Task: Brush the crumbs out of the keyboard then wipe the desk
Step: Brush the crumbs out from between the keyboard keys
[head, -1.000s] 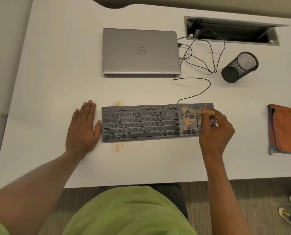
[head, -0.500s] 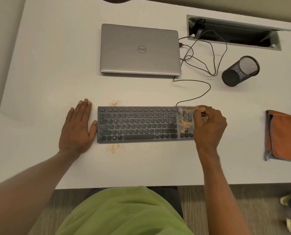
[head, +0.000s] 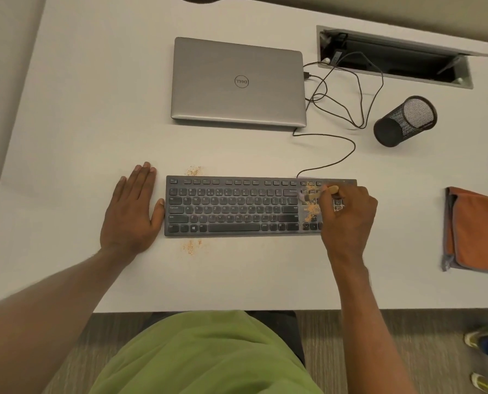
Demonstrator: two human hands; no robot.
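Head view: dark keyboard [head: 237,206] flat on white worktop [head: 95,109], orange crumbs [head: 311,207] on its right keys. Right hand [head: 347,211] closed around small brush [head: 326,191], bristles over crumbs. Left hand [head: 132,211] spread flat, touching keyboard's left end. Folded orange cloth [head: 472,228] far right, well apart.

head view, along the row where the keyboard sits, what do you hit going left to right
left hand → keyboard → crumbs on the keys → right hand holding the brush → orange cloth
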